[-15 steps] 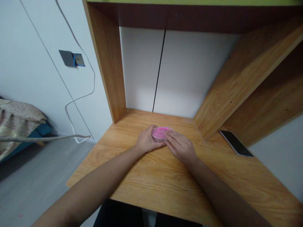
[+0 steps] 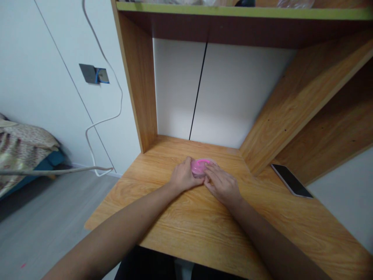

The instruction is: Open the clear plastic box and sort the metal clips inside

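Note:
A small, round pink container (image 2: 199, 168) with a see-through lid rests between my hands over the wooden desk (image 2: 180, 221). Around its left side my left hand (image 2: 184, 175) is closed, thumb at the near edge and fingers at the far edge. My right hand (image 2: 223, 182) is closed at the right side of the container, its fingertips pressed together over the lid's rim. The fingers cover the container's right part, and I cannot tell whether the lid is loose.
A dark-screened phone (image 2: 291, 181) lies at the right by the wooden upright (image 2: 294, 109). Above the desk runs a shelf with a green edge (image 2: 233, 11), with items on it. A white cable (image 2: 121, 97) hangs past an open wall socket (image 2: 101, 75) at the left.
The view has tilted up slightly, so items on the shelf now show. Both hands stay on the pink container, the right fingertips shifted slightly over its rim.

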A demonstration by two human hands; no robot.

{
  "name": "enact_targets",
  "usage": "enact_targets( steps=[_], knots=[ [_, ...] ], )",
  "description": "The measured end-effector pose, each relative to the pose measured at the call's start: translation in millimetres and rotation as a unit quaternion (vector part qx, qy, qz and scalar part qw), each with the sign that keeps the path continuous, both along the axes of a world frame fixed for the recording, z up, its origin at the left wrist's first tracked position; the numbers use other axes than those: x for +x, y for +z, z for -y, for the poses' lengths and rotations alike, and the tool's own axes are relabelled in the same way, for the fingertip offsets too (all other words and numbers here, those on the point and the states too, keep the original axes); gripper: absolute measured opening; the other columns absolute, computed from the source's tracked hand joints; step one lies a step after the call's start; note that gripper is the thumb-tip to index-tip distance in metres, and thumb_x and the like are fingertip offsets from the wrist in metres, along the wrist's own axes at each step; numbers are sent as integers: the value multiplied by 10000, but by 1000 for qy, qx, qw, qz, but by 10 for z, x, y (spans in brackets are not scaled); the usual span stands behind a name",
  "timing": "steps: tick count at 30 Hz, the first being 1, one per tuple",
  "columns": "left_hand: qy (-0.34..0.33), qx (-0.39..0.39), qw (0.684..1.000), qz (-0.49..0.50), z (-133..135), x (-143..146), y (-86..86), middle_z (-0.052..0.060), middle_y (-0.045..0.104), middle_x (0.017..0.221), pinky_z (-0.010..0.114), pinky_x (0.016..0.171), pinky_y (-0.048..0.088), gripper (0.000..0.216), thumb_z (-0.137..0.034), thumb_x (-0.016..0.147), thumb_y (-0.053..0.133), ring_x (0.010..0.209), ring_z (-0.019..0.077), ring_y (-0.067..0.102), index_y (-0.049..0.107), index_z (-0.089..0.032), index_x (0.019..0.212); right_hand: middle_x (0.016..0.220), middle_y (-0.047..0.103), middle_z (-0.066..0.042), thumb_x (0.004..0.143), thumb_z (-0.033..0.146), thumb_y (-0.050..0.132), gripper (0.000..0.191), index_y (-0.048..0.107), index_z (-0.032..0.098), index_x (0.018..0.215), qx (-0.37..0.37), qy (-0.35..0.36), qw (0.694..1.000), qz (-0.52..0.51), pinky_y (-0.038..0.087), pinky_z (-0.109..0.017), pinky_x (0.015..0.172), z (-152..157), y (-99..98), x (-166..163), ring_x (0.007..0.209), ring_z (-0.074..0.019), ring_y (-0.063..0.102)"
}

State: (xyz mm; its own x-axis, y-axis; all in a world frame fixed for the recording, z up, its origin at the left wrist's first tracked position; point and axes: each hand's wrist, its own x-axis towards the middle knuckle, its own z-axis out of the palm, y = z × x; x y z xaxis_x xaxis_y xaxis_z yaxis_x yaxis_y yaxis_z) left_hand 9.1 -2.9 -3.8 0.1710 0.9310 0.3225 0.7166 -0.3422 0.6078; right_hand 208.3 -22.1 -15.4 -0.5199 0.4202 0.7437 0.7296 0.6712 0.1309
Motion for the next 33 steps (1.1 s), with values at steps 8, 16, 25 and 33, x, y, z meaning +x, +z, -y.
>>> enact_targets(
  steps=[8,16,25,33],
  knots=[
    [-33,4,999,16,-22,-50,11,105,703,1047,384,736,533,770,-672,600,781,943,328,690,501,-227,1162,1320,650,-20,886,146,593,494,586,299,1356,-30,49,998,-7,527,-444,1074,-34,64,135,1208,-235,638],
    [-82,-15,995,62,-68,-67,-53,107,686,1163,381,818,539,958,-524,594,861,1021,309,677,401,-238,1384,1084,750,-44,857,197,691,220,735,303,1045,28,-4,995,-96,553,-441,918,-47,56,166,1048,-247,688],
    [-118,-40,987,103,-128,-58,-156,124,680,1178,404,893,522,1284,-429,618,876,1054,300,664,37,-210,1565,1041,721,-85,892,262,647,276,626,217,1164,-33,-68,970,-229,516,-436,916,-96,81,120,980,-251,671],
    [-121,-35,986,108,-182,-75,-210,120,686,1141,407,864,524,1291,-435,646,860,999,288,669,-7,-206,1574,1380,580,-132,916,370,605,589,400,225,1448,-246,-40,948,-197,422,-526,1091,-190,-16,143,1275,-291,544]
  ],
)
